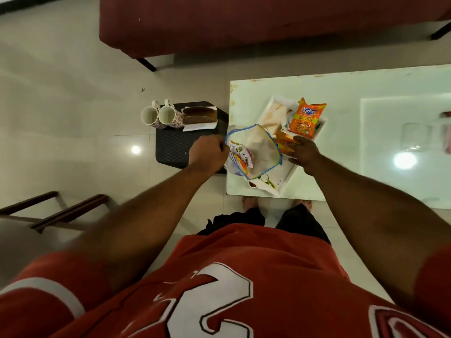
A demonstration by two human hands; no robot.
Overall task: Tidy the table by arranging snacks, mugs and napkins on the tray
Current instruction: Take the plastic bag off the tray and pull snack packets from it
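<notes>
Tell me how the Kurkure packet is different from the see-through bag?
The Kurkure packet is orange and opaque; the see-through bag is clear with a blue edge. The packet hides its contents; the bag shows small packets inside. The left hand grips the bag; the packet lies flat. Both are over the white tray.

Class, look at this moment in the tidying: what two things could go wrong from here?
1. The left hand pinches only one edge of the zip bag, whose mouth seems open; the small packets inside may slide out.
2. The two mugs stand at the corner of the dark stool; a careless reach might knock them off.
</notes>
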